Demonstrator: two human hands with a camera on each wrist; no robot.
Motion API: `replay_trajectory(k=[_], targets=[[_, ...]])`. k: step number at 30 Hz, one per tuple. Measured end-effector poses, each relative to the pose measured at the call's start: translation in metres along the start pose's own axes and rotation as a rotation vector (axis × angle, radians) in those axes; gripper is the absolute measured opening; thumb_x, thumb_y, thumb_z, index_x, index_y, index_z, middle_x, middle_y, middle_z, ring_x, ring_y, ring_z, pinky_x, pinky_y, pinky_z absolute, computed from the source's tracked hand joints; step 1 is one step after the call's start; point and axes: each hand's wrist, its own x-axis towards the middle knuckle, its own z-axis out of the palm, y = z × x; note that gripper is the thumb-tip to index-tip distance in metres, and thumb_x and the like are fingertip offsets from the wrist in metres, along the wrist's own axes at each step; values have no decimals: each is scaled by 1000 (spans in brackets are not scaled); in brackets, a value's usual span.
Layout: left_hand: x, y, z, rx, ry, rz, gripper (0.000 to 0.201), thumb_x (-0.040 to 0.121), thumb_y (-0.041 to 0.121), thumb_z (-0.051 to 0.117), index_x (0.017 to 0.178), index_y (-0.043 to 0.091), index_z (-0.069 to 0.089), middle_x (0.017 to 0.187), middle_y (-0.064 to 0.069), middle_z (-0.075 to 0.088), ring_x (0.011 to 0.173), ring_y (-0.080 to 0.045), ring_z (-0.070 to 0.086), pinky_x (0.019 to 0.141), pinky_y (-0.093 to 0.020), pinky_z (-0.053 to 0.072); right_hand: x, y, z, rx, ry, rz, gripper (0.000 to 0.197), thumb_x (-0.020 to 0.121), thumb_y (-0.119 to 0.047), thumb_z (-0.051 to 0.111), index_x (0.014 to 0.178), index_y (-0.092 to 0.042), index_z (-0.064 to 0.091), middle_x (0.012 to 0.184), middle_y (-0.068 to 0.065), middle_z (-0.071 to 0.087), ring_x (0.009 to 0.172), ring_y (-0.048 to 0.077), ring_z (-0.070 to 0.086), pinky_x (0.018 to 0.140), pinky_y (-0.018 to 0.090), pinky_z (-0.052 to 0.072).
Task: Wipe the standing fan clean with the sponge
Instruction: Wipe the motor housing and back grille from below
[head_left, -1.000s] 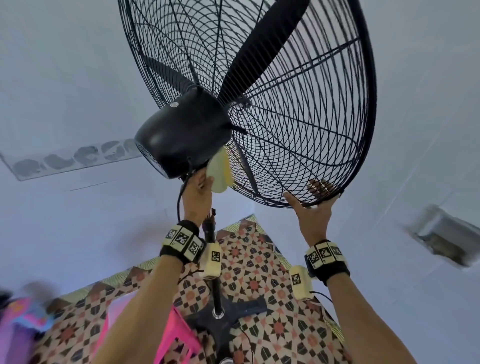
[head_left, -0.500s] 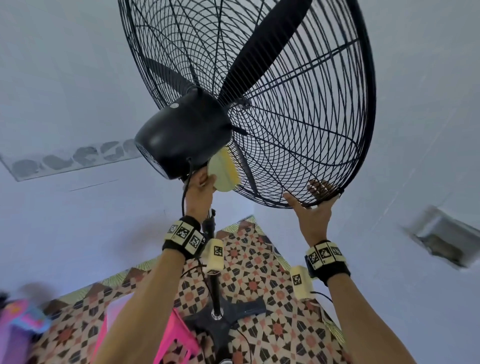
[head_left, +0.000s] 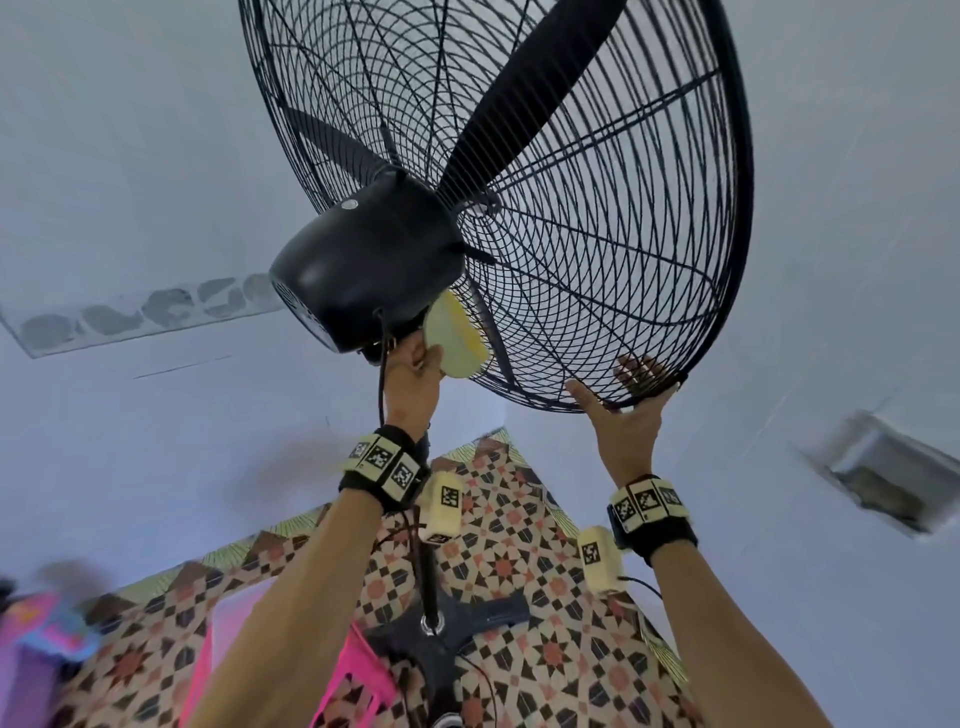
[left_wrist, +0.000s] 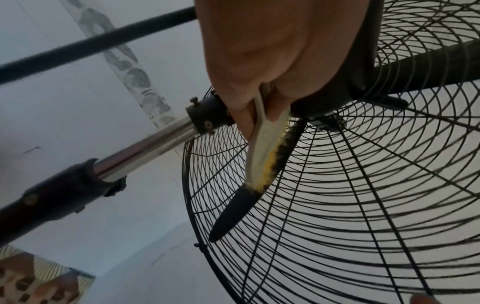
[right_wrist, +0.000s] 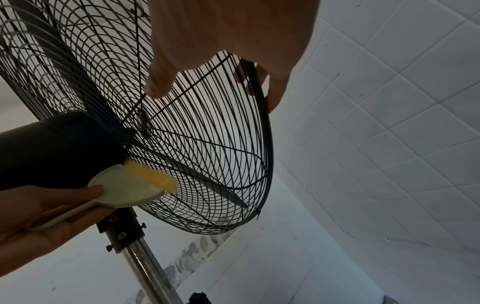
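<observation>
A black standing fan fills the head view, with its wire cage (head_left: 597, 234) in front of the round motor housing (head_left: 369, 265). My left hand (head_left: 415, 374) grips the cream handle of a yellow sponge (head_left: 457, 338). The sponge (left_wrist: 265, 152) lies against the rear grille just under the housing, over a dark blade. From the right wrist view its cream back (right_wrist: 132, 185) faces outward. My right hand (head_left: 631, 410) holds the cage's lower rim, fingers curled over the rim (right_wrist: 262, 102) and thumb (right_wrist: 158, 82) on the rear wires.
The chrome pole (left_wrist: 145, 146) runs down to a black cross base (head_left: 441, 639) on a patterned tile floor. A pink stool (head_left: 358, 686) stands beside the base. A black cord (head_left: 383, 374) hangs by my left wrist. White tiled wall (right_wrist: 389, 123) is close on the right.
The sponge has slid a little to the right along the rear grille and turned, showing more yellow. My right hand has stayed on the rim.
</observation>
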Motion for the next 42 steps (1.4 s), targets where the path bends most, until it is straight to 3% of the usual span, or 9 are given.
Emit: replay_trajectory(k=[2, 6, 10, 15, 22, 26, 31, 36, 42], targets=[[-3, 2, -6, 18, -83, 11, 29, 105, 1, 54, 132, 7, 61, 122, -3, 71, 102, 1, 69, 95, -28, 59, 0, 1, -1, -1, 12, 0, 120, 66, -42, 96, 154, -17, 20, 141, 4, 57, 132, 20, 52, 117, 42, 41], [-7, -2, -19, -11, -61, 60, 37, 105, 9, 59, 142, 9, 57, 129, -7, 70, 119, -18, 68, 96, -35, 60, -4, -1, 1, 4, 16, -28, 110, 65, -40, 96, 144, -35, 19, 139, -1, 57, 129, 14, 53, 114, 31, 41], [-19, -7, -4, -26, 30, 182, 47, 105, 11, 59, 151, 16, 48, 133, -4, 68, 115, -3, 66, 91, -30, 61, -1, -2, 0, 10, 13, -52, 106, 66, -38, 96, 142, -33, 22, 136, -1, 58, 126, 14, 54, 111, 26, 43], [-21, -14, 3, 159, 8, 324, 50, 106, 19, 58, 150, 41, 48, 136, -2, 66, 107, -7, 66, 90, -38, 61, -2, 2, 0, 30, 13, -51, 106, 69, -28, 95, 140, -34, 16, 136, -2, 53, 126, 13, 49, 96, -4, 34], [-20, -14, -10, 273, -27, 302, 48, 103, 9, 60, 148, 25, 55, 123, 6, 66, 110, -14, 64, 94, -42, 61, -3, 0, 1, 47, -9, -47, 116, 70, -26, 95, 156, -14, 17, 137, -1, 52, 127, 13, 48, 93, -7, 32], [-25, -20, 2, 195, 149, 416, 48, 106, 15, 57, 149, 34, 49, 115, 32, 66, 74, -18, 63, 67, -36, 59, 1, 0, -1, 38, -19, -47, 120, 70, -31, 95, 156, -11, 15, 138, 0, 54, 129, 14, 49, 93, -8, 30], [-24, -26, 14, 162, 114, 418, 49, 105, 11, 57, 150, 28, 47, 129, -6, 69, 113, -17, 67, 88, -11, 53, -3, 3, 1, 44, 2, -48, 114, 69, -31, 95, 153, -15, 20, 141, 4, 54, 130, 16, 50, 96, -6, 32], [-26, -39, -3, 221, -46, 299, 47, 104, 9, 58, 147, 25, 55, 123, -10, 72, 105, -34, 71, 88, -45, 63, -3, 0, 1, 45, -3, -57, 115, 71, -28, 95, 154, -24, 15, 140, -1, 52, 130, 14, 48, 94, -7, 31], [-16, -35, 8, 120, 87, 360, 48, 106, 27, 56, 154, 28, 48, 131, 8, 67, 114, -14, 68, 89, -39, 62, -5, -1, 0, 33, 7, -45, 110, 70, -26, 95, 151, -24, 19, 131, -8, 56, 124, 14, 50, 89, -8, 32]])
